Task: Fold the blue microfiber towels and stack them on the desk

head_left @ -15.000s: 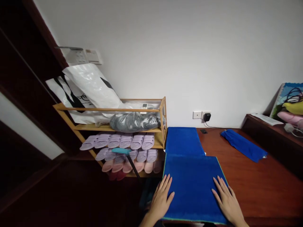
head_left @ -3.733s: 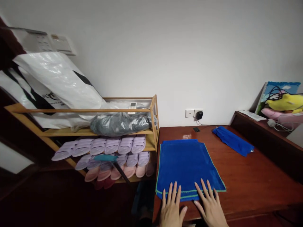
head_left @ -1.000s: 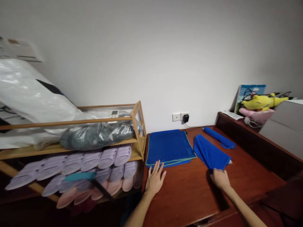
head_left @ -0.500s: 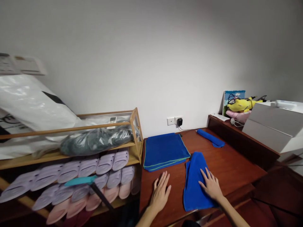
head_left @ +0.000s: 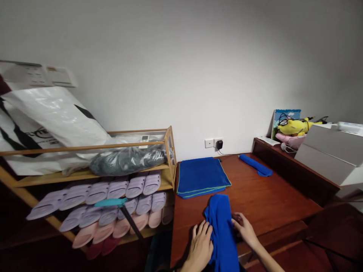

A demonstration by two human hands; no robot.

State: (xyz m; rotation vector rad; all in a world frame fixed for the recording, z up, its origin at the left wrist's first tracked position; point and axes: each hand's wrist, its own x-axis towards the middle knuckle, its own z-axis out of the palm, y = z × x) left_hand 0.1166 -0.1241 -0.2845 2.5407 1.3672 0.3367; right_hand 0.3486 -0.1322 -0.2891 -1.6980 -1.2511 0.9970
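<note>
A blue cloth [head_left: 224, 230], folded into a long narrow strip, lies on the near part of the reddish-brown table [head_left: 255, 196] and reaches down past the front edge. My left hand [head_left: 200, 243] is at its left side, fingers bent over the bunched edge. At the right side, my right hand [head_left: 245, 231] has curled fingers and its thumb against the cloth's edge; the fingertips are partly hidden. Behind the strip rests a flat stack of blue cloths [head_left: 202, 175] with green edging. A rolled blue cloth [head_left: 255, 165] lies farther back on the right.
On the left stands a wooden shoe rack [head_left: 170, 158] with lilac slippers [head_left: 136, 186] and pink ones below, plus plastic bags on top. A black plug [head_left: 219, 144] sits in the wall socket. Grey drawers [head_left: 326, 147] and a yellow plush toy [head_left: 295, 127] are on the raised ledge.
The near cloth has shifted left and toward me and become narrower. My left hand has moved from the bare table onto its left side; my right hand has gone from its top to its right edge.
</note>
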